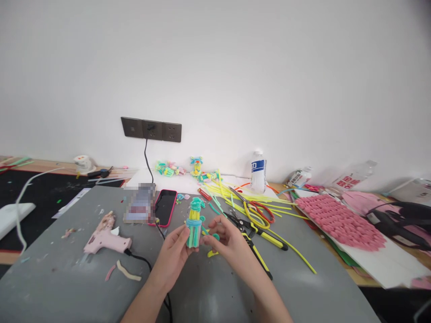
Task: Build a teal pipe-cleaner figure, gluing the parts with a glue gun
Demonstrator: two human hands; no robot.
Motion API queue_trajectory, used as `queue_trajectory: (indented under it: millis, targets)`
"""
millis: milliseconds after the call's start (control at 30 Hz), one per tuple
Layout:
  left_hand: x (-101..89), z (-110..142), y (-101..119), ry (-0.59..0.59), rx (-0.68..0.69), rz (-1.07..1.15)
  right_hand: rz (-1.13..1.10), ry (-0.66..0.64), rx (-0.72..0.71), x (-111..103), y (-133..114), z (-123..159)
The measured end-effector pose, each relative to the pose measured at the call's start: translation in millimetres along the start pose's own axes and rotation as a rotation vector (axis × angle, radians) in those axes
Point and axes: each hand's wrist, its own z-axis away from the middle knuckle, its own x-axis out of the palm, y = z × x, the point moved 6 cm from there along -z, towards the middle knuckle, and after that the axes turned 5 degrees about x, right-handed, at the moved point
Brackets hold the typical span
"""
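Between my two hands, above the grey mat, stands a small upright pipe-cleaner figure (194,224) in teal, yellow and pale tones, with a blue band round its middle. My left hand (175,246) is closed on its left side, thumb against the band. My right hand (225,237) pinches a teal pipe cleaner (205,231) with curled ends at the figure's right side. A small yellow piece (213,253) lies under the right fingers. Just right of that hand rest yellow-and-black pliers (256,255) and scissors (252,208).
A pink glue gun (109,240) lies left, its black cable running toward me. Behind are a pink-edged phone (165,207), yellow pipe cleaners (279,206), similar finished figures (196,166) and a water bottle (258,172). A pink braided piece (340,222) lies right.
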Motion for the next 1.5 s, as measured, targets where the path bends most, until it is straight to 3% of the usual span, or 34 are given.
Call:
queue_trajectory:
  millis: [200,400,1033,1133,1300,1400,1500]
  targets:
    - [-7.0,-1.9,14.5,0.08,0.088,-0.014,-0.05,0.078,-0.04,-10.7,-9.0,9.3]
    - [-6.9,-0.2,15.1,0.026,0.127,-0.073,-0.084,0.125,-0.065,-14.0,-13.1,6.3]
    - [-4.1,-3.1,5.1,-0.024,0.07,-0.121,0.162,0.186,-0.077,-16.4,-3.0,2.5]
    - [-5.0,-3.0,5.7,0.0,0.029,-0.137,0.23,0.251,-0.084,-30.0,-0.3,-1.4]
    - [-9.6,-2.2,4.7,0.05,-0.062,-0.138,0.286,0.402,-0.113,-72.0,-8.5,-10.2]
    - [-8.0,-1.2,1.2,0.003,-0.113,-0.138,0.246,0.354,-0.157,-81.8,-26.0,-12.6]
    - [-6.4,0.9,-3.7,-0.027,-0.165,-0.147,0.259,0.252,-0.239,-72.9,-48.7,-11.4]
